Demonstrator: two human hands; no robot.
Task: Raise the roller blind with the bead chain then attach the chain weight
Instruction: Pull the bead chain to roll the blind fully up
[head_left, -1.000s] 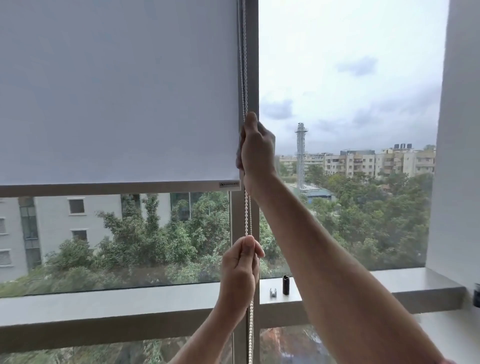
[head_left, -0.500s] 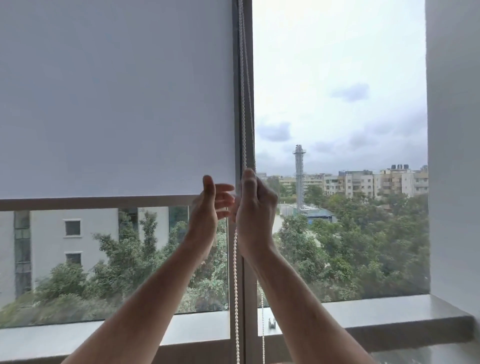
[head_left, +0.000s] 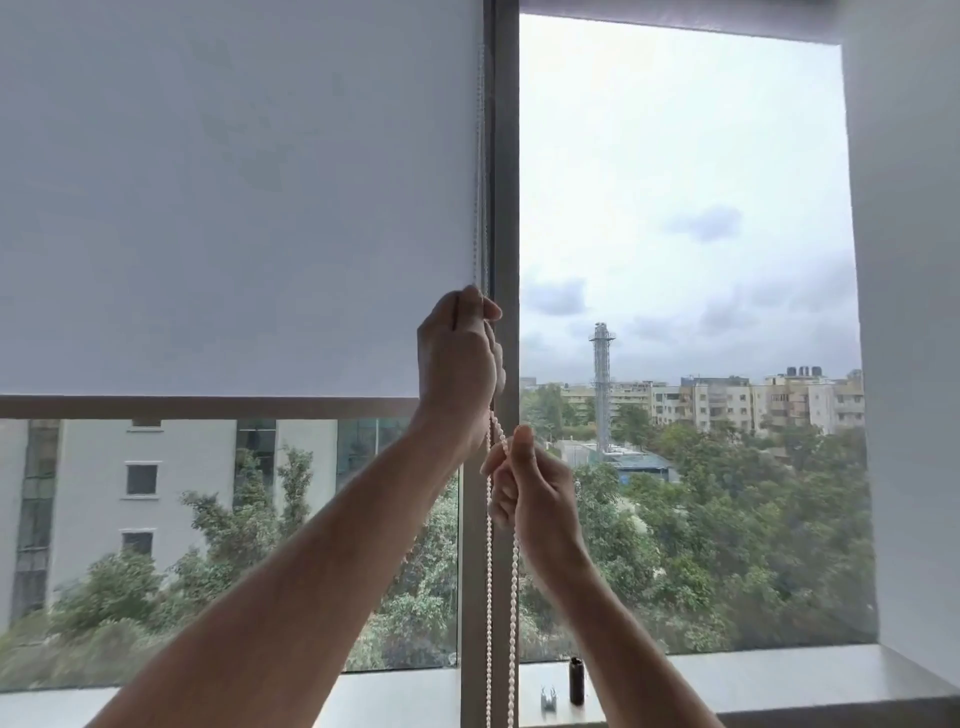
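Since half a second ago my right hand (head_left: 537, 486) has dropped below the left hand (head_left: 457, 369), which has closed on the chain (head_left: 488, 597) high up by the blind's (head_left: 234, 208) right edge; the view has tipped up and the blind's bottom bar (head_left: 208, 407) sits about as low as it did.

Left grip: fingers curled round the chain. Right grip: thumb and fingers pinching it lower down, beside the mullion (head_left: 505, 208).

Risks, as I judge them: pulling the wrong strand would lower the blind, and with both hands on strands so close together that is an easy mistake. A jerk could slip beads through the pinch or skip them at the top.

Count: one blind, covering roughly the upper half of the left pane; one chain loop, two strands hanging; two small parts on the sill (head_left: 779, 686), a black cylinder (head_left: 576, 680) and a pale clip (head_left: 548, 698), probably the weight, untouched.
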